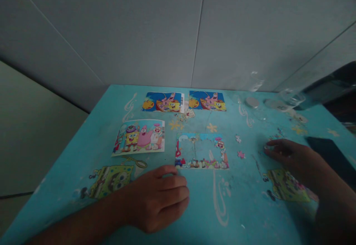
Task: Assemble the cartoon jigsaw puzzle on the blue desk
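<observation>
A jigsaw puzzle frame (200, 164) lies near the table's middle; its border is joined and its inside shows bare tabletop. My left hand (164, 198) rests just below its lower left corner, fingers curled in and no object visible in them. Off to the right, my right hand (289, 156) is closed in a pinch at a small, pale puzzle piece (266, 147), partly hidden by the fingertips. Between that hand and the frame lie a whitish loose piece (238, 138) and a pink loose piece (241, 155). Several small pieces (275, 133) are scattered just beyond my right fingers.
A printed picture card (139, 137) lies left of the frame. Behind are a blue picture card (162, 102) and a finished-looking blue puzzle (207, 101). Clear plastic containers (292, 96) stand at the back right. A dark flat object (330, 156) lies beyond my right wrist.
</observation>
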